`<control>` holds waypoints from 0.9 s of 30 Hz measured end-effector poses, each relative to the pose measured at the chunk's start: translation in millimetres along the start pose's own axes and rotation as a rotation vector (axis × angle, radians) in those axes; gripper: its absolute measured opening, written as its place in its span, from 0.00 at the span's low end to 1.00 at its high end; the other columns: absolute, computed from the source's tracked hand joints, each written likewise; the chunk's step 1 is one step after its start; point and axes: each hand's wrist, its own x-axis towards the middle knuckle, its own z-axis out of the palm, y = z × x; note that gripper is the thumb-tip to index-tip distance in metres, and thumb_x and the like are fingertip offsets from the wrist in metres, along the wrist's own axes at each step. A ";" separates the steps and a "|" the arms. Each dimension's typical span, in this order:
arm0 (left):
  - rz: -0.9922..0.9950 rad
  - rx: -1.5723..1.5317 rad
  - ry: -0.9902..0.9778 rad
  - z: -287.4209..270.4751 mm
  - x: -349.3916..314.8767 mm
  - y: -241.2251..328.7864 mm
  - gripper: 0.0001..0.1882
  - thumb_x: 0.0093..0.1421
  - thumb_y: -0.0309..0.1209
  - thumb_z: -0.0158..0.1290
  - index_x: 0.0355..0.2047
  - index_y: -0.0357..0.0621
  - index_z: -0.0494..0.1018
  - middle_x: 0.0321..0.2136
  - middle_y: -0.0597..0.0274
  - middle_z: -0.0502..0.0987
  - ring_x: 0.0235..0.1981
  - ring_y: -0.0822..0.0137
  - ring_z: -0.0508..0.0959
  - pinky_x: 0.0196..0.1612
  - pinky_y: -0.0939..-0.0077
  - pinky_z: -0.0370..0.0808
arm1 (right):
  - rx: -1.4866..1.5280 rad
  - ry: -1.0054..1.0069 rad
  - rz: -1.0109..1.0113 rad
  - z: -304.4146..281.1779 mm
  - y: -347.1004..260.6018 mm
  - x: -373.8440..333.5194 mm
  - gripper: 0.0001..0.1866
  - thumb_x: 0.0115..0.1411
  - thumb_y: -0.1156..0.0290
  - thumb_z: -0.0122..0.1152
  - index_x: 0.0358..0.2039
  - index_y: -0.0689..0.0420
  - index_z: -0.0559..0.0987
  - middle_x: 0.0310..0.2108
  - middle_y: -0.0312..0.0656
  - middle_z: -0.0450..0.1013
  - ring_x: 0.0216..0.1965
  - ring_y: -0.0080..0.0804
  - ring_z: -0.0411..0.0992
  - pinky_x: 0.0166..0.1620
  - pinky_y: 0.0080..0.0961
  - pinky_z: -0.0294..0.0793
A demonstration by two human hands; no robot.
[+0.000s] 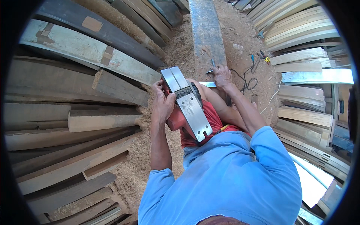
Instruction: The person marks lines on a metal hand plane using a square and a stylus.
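An electric hand planer (187, 107) rests over my lap with its metal sole turned up. My left hand (164, 101) grips its red body near the far end, with the thumb beside the cutter slot. Further ahead, my right hand (222, 76) is over the near end of a long worn board, fingers bent around a small metal T-shaped tool (210, 71). Part of that tool is hidden under the fingers. A flat shiny metal strip (207, 84) lies just below the right hand, partly covered by my leg.
The long board (208, 33) runs away from me over a floor of sawdust (178, 52). Timber stacks (105, 122) line the left, and more planks (300, 93) the right. A black cord (245, 80) and yellow-handled scissors (266, 59) lie right of the board.
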 end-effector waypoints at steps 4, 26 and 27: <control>0.013 0.005 -0.003 -1.7 0.2 0.5 0.33 0.59 0.27 0.51 0.63 0.31 0.52 0.56 0.34 0.70 0.58 0.46 0.75 0.64 0.57 0.69 | -0.179 0.030 -0.103 10.1 0.6 14.4 0.13 0.62 0.66 0.54 0.45 0.46 0.82 0.43 0.48 0.77 0.50 0.51 0.73 0.53 0.47 0.73; 0.023 0.006 -0.011 1.3 4.2 2.1 0.33 0.59 0.27 0.50 0.62 0.33 0.52 0.55 0.34 0.71 0.57 0.45 0.75 0.63 0.56 0.70 | 0.401 0.094 -0.630 -146.1 -78.1 -62.2 0.15 0.56 0.76 0.63 0.45 0.56 0.82 0.37 0.44 0.81 0.38 0.45 0.76 0.45 0.40 0.75; 0.028 0.008 -0.010 1.9 4.8 1.2 0.33 0.59 0.27 0.50 0.62 0.33 0.52 0.55 0.33 0.71 0.57 0.44 0.75 0.63 0.56 0.70 | 0.390 0.126 -0.649 -144.5 -80.0 -61.5 0.15 0.55 0.76 0.62 0.44 0.56 0.82 0.37 0.44 0.81 0.38 0.44 0.76 0.45 0.40 0.74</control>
